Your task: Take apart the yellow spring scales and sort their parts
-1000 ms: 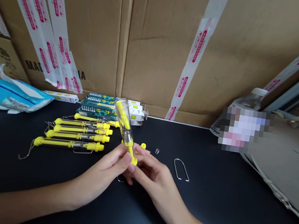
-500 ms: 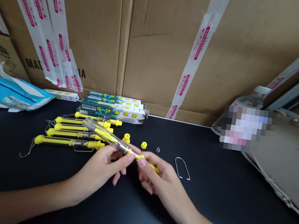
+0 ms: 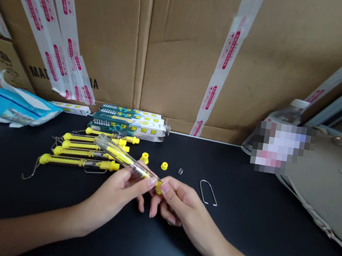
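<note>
My left hand (image 3: pixel 122 191) grips a clear plastic tube with a yellow inner scale (image 3: pixel 117 156), held low and pointing up-left over the black table (image 3: pixel 47 212). My right hand (image 3: pixel 178 203) pinches the tube's yellow end at its lower right, fingers curled. Just beyond the hands lie two small yellow caps (image 3: pixel 144 157) (image 3: pixel 164 166), a tiny metal spring (image 3: pixel 180 171) and a bent wire hook (image 3: pixel 208 192).
Several finished yellow spring scales (image 3: pixel 89 149) lie in a row at the left, with packaged boxes (image 3: pixel 129 122) behind them. Taped cardboard cartons (image 3: pixel 171 46) wall the back. A blue-white packet (image 3: pixel 15 105) sits far left; a water bottle (image 3: pixel 285 113) and a beige bag (image 3: pixel 331 183) at right.
The tube went from nearly upright to lying low and pointing left. The yellow rod that my right hand had drawn out half a second ago is now back inside the tube.
</note>
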